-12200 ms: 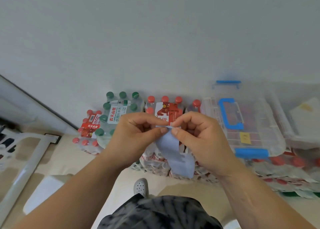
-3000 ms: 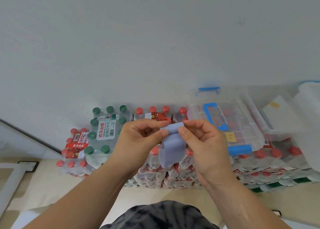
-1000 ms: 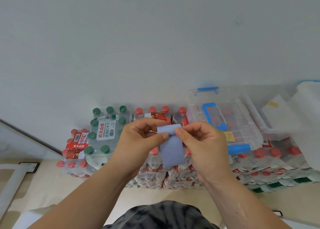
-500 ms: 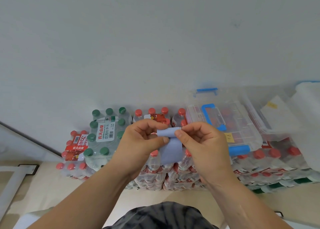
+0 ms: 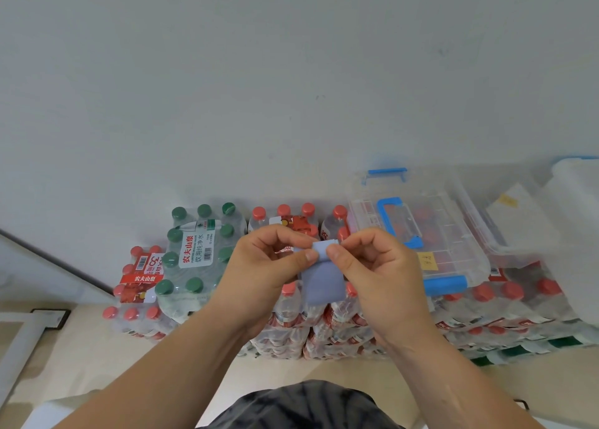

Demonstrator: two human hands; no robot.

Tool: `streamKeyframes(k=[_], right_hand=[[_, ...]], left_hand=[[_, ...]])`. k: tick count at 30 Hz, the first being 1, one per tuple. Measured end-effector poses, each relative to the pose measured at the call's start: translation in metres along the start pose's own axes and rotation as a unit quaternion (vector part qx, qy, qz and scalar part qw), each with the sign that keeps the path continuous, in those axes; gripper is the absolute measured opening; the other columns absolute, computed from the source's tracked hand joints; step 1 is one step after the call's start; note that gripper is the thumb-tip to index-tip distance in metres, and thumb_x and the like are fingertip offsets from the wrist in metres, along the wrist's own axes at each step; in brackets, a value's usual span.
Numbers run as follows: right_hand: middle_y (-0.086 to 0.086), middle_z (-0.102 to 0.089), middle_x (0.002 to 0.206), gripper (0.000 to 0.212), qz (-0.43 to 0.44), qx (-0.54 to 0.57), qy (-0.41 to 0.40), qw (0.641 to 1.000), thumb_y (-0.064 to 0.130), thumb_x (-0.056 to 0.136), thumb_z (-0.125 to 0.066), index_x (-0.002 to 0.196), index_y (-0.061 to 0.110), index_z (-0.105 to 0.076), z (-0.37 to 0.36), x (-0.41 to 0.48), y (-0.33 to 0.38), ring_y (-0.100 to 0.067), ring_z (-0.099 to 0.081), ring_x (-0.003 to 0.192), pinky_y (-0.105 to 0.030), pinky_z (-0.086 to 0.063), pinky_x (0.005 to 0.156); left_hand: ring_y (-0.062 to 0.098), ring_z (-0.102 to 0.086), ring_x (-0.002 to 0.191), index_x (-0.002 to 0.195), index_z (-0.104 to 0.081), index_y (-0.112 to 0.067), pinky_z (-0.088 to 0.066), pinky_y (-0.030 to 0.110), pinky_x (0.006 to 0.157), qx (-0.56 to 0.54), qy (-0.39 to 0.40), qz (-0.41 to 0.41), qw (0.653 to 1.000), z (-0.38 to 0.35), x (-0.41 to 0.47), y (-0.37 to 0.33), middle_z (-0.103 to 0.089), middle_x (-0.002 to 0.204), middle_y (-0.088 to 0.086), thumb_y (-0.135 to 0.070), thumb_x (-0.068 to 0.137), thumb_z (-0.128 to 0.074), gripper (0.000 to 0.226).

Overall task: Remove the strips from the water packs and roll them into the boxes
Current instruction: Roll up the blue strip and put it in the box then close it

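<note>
Two labels I can read along the floor's far edge: 农夫山泉 on the red-capped pack (image 5: 139, 279), 饮用纯净水 on the green-capped pack (image 5: 197, 250). Fingers of the left hand (image 5: 269, 266) and right hand (image 5: 372, 273) pinch the rolled top of the blue strip (image 5: 321, 282), held above the packs, left of the clear box (image 5: 421, 234).

Both hands are pinching a pale blue strip (image 5: 322, 281) above the shrink-wrapped water packs (image 5: 327, 325): left hand (image 5: 269, 271) and right hand (image 5: 377, 271) are gripping its rolled top edge, the tail hanging down.
</note>
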State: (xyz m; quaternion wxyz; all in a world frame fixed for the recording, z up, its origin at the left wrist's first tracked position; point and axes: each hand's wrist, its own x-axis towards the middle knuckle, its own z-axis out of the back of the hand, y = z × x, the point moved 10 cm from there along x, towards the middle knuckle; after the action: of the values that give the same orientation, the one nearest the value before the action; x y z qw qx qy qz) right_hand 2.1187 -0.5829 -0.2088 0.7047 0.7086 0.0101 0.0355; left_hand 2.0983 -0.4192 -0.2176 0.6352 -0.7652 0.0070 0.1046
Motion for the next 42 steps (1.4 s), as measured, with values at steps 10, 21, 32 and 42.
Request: streamKeyframes(k=[10, 21, 32, 42], right_hand=[[0.008, -0.076, 0.082, 0.015, 0.016, -0.025, -0.031, 0.999, 0.005, 0.082, -0.077, 0.074, 0.017, -0.071, 0.01, -0.002, -0.002, -0.01, -0.072, 0.075, -0.024, -0.059, 0.063], [0.009, -0.078, 0.085, 0.008, -0.018, 0.03, -0.041, 0.999, 0.02, 0.074, -0.078, 0.068, 0.023, -0.073, 0.013, -0.001, -0.001, -0.01, -0.074, 0.079, -0.026, -0.062, 0.067], [0.014, -0.078, 0.088, 0.022, -0.001, -0.012, -0.028, 1.0, -0.001, 0.08, -0.078, 0.069, 0.017, -0.073, 0.014, 0.0, 0.003, -0.005, -0.073, 0.08, -0.016, -0.056, 0.067], [0.007, -0.071, 0.065, 0.019, -0.027, -0.072, -0.043, 0.996, 0.023, 0.079, -0.081, 0.064, 0.025, -0.07, 0.016, -0.003, 0.005, -0.003, -0.063, 0.06, -0.019, -0.053, 0.056]], left_hand=[[0.024, -0.073, 0.082, 0.082, -0.08, -0.019, -0.061, 0.033, 0.073, 0.054, -0.009, -0.003, 0.998, 0.003, 0.003, -0.004, -0.077, 0.086, 0.012, -0.003, 0.081, -0.075, 0.017], [0.019, -0.07, 0.069, 0.081, -0.077, -0.012, -0.052, 0.023, 0.054, -0.013, -0.009, 0.019, 1.0, 0.001, 0.003, 0.0, -0.076, 0.081, 0.01, 0.006, 0.079, -0.071, 0.02], [0.03, -0.071, 0.079, 0.085, -0.078, -0.013, -0.057, 0.042, 0.068, -0.014, 0.023, 0.047, 0.999, -0.007, 0.0, 0.007, -0.075, 0.091, 0.018, -0.018, 0.071, -0.075, 0.015], [0.029, -0.072, 0.085, 0.076, -0.078, -0.019, -0.059, 0.036, 0.07, -0.015, 0.014, 0.033, 0.999, -0.004, 0.002, 0.008, -0.076, 0.092, 0.015, 0.004, 0.073, -0.076, 0.024]])
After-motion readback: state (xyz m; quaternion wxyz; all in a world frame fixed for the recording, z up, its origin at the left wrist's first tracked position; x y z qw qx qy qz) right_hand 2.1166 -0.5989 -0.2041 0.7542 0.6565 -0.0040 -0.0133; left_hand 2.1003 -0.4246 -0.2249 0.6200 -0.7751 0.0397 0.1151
